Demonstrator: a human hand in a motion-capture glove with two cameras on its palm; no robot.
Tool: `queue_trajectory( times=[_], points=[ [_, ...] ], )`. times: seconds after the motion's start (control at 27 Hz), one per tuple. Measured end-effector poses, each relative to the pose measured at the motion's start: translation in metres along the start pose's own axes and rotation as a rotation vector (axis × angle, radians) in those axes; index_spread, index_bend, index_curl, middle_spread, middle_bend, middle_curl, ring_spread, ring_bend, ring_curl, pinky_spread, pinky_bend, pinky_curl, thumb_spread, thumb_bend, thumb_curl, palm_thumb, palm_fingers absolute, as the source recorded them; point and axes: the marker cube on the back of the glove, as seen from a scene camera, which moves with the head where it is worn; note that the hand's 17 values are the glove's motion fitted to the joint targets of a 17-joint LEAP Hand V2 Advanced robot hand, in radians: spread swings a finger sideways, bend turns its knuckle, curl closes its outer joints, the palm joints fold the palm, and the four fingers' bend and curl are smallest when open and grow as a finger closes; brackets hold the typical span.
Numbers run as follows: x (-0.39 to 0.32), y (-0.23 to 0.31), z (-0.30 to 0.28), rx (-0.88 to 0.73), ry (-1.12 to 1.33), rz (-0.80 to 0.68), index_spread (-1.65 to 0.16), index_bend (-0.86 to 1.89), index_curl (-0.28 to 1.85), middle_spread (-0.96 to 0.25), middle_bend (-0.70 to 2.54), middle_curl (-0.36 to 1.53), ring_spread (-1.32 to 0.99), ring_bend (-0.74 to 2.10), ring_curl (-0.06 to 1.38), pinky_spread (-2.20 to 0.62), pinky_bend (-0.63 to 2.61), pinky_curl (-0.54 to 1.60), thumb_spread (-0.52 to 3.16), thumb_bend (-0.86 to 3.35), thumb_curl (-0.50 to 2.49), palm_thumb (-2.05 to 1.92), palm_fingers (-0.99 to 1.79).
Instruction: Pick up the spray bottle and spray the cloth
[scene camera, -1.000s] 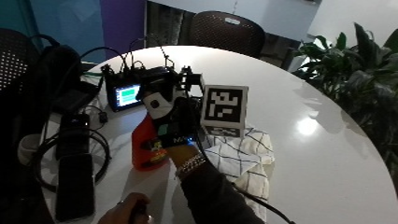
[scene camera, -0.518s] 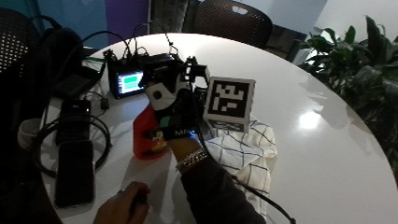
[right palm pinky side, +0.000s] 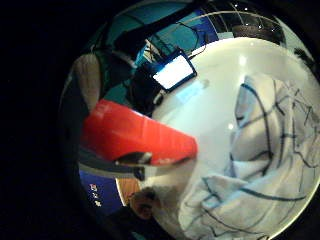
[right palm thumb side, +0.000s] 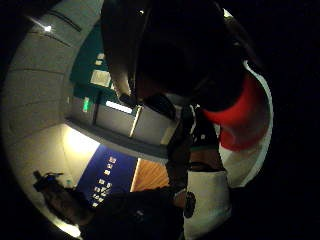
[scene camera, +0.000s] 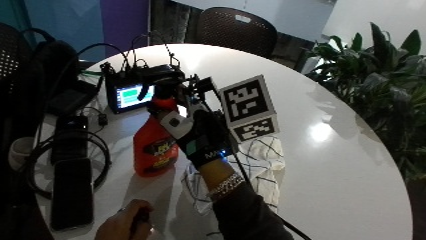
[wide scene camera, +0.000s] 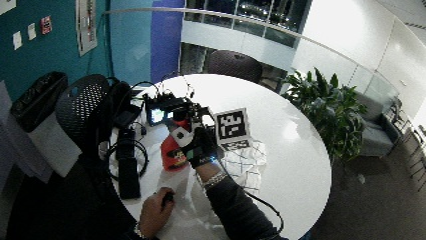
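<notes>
A red spray bottle (scene camera: 154, 145) with a dark spray head stands on the white table (scene camera: 333, 165). My gloved right hand (scene camera: 196, 135) is at its top from the cloth's side, fingers curled round the neck under the head. The bottle's base rests on the table. A white cloth (scene camera: 259, 160) with dark lines lies crumpled right beside the bottle, under my wrist. In the wide outside view the bottle (wide scene camera: 174, 152), hand (wide scene camera: 193, 142) and cloth (wide scene camera: 243, 155) stand the same way. The little finger side palm view has the red bottle (right palm pinky side: 135, 132) close beside the cloth (right palm pinky side: 265, 165).
A small lit monitor (scene camera: 130, 95) with cables stands just behind the bottle. A dark phone (scene camera: 70, 192) and headphones (scene camera: 40, 155) lie on the table's near left. The bare left hand (scene camera: 126, 225) holds a small dark thing. A chair (scene camera: 236, 25) and plant (scene camera: 373, 70) stand beyond.
The outside camera has shifted. My hand has closed in on the bottle's neck and stays there; the bottle and cloth have not moved.
</notes>
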Motion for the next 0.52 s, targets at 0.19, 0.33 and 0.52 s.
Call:
queue_trajectory(
  times=[0.19,0.33,0.52],
  points=[
    [0.010,0.026,-0.026,-0.162,0.363,0.081,-0.30,0.13,0.45,-0.08,0.31,0.43,-0.05,0.37,0.38,0.14,0.42,0.41,0.90,-0.05,0.62,0.79,0.50],
    [0.006,0.047,-0.046,-0.229,0.633,0.109,-0.34,0.16,0.43,-0.04,0.25,0.40,0.00,0.24,0.34,0.20,0.40,0.40,0.97,-0.06,0.57,0.71,0.33],
    [-0.009,0.073,-0.067,-0.245,0.729,0.068,-0.37,0.14,0.38,-0.01,0.20,0.37,0.03,0.20,0.30,0.24,0.40,0.37,1.03,-0.04,0.52,0.67,0.32]
  ],
)
